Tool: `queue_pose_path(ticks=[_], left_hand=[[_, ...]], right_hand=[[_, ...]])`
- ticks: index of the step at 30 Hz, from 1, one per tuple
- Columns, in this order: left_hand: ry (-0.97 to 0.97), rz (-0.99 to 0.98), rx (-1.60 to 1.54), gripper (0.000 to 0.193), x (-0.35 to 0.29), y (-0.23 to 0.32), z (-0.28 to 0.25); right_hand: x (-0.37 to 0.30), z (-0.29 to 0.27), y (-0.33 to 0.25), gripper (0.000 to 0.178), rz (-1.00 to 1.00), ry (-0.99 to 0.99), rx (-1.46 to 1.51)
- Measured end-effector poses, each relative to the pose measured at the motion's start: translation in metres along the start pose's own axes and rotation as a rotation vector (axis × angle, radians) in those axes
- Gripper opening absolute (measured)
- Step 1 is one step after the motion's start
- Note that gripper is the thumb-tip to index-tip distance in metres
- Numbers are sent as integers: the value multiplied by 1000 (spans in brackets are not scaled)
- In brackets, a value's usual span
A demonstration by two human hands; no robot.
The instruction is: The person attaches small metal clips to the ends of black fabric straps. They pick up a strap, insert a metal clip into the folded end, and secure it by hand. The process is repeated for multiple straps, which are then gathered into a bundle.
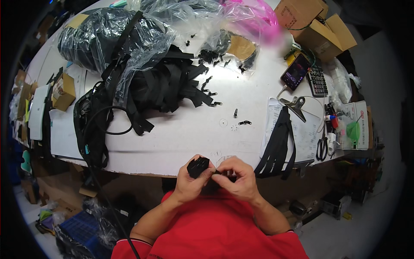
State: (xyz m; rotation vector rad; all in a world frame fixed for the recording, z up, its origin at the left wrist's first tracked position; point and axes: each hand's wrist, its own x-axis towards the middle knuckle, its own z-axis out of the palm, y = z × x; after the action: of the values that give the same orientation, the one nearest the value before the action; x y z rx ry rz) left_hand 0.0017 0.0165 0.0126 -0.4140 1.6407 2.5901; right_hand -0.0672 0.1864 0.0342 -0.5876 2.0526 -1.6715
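Close to my body, at the table's front edge, my left hand [186, 186] is closed around a bundle of black zipper tapes [198, 166], their folded ends sticking up above the fingers. My right hand [242, 181] meets it at the left thumb, thumb and forefinger pinched together. A small dark piece shows at that pinch, too small and covered to name. More black material shows partly beneath the right fingers. Beyond the hands, two loose zipper sliders [245, 123] lie on the white table [185, 142].
A large heap of black zipper tapes [159, 84] and a plastic-wrapped black roll [99, 39] fill the left. More sliders [209, 55] are scattered behind. At right lie black strips [278, 140], a bulldog clip [295, 108], scissors [321, 149], a phone [296, 71] and a calculator [317, 82].
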Motion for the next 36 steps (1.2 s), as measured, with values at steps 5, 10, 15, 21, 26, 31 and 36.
queue_pose_path(ticks=[5,10,15,21,26,31,36], left_hand=[[-83,-167,-138,15,8,-6,-10],[-146,-263,-352,32,11,4,-2],[-306,-268,-205,34,12,6,0],[-339,-255,-214,29,3,7,8],[138,29,-190,24,8,-8,-4],[-81,140,234,25,12,-2,2],[16,596,681,20,9,-6,10]], right_hand=[[-26,11,-2,16,93,-49,-117],[-13,-70,-9,15,257,425,-137],[11,-105,-27,38,-20,377,-748],[11,-33,-10,30,233,-20,126],[9,-30,-9,27,194,66,186],[5,-24,-21,20,78,49,-74],[-5,-12,4,16,358,92,381]])
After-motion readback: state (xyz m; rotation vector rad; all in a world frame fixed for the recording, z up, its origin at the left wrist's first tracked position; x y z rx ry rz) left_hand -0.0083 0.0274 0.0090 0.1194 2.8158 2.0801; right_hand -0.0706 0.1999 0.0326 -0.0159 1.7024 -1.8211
